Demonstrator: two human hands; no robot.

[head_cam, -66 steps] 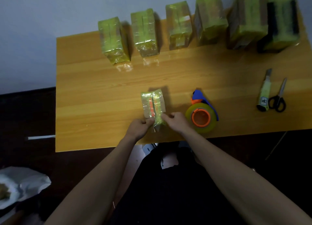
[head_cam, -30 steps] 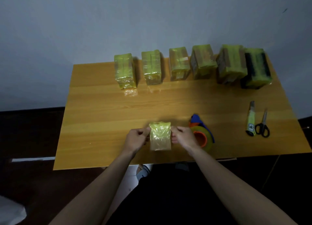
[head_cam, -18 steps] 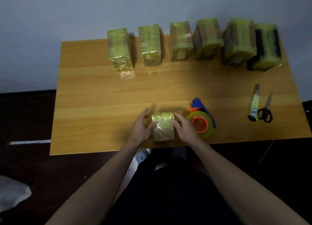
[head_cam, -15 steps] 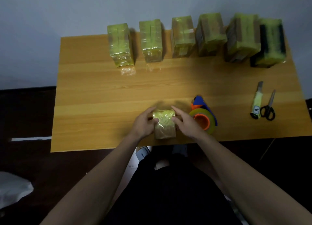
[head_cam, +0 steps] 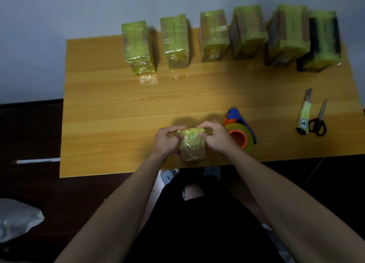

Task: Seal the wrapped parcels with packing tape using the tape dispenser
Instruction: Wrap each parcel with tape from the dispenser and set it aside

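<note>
Both hands are on the small parcel (head_cam: 192, 145) at the desk's (head_cam: 110, 112) near edge: left hand (head_cam: 166, 141) and right hand (head_cam: 214, 138) each pinch its glossy top corners. It looks light, boxy and stiff, the film slippery (better held by the flat sides). Six wrapped parcels (head_cam: 214, 35) line the back; one tape dispenser (head_cam: 240, 133) sits just beside the right hand, one box cutter (head_cam: 304, 112), one pair of scissors (head_cam: 319, 120).

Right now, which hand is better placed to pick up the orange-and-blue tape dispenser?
Probably the right hand: the orange-and-blue tape dispenser lies just beside it on the wooden table. The left hand grips the small wrapped parcel on its far side.
</note>
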